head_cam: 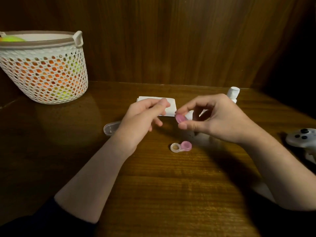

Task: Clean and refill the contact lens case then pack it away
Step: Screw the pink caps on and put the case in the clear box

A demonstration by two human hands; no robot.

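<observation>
Right hand (213, 120): you pinch the pink cap (179, 119).
Left hand (145, 115): it grips the tissue (171, 106); wipe inside the cap thoroughly.
Case (181, 146): lower centre, open on the tabletop (171, 185).

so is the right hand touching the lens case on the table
Apart. The head view shows the right hand raised, pinching a pink cap, with bare table between it and the lens case.

My contact lens case (181, 146) lies flat on the counter (171, 185), its white well open and its pink well beside it. I pinch the loose pink cap (179, 118) on edge above it, near the white solution bottle (232, 94).
</observation>
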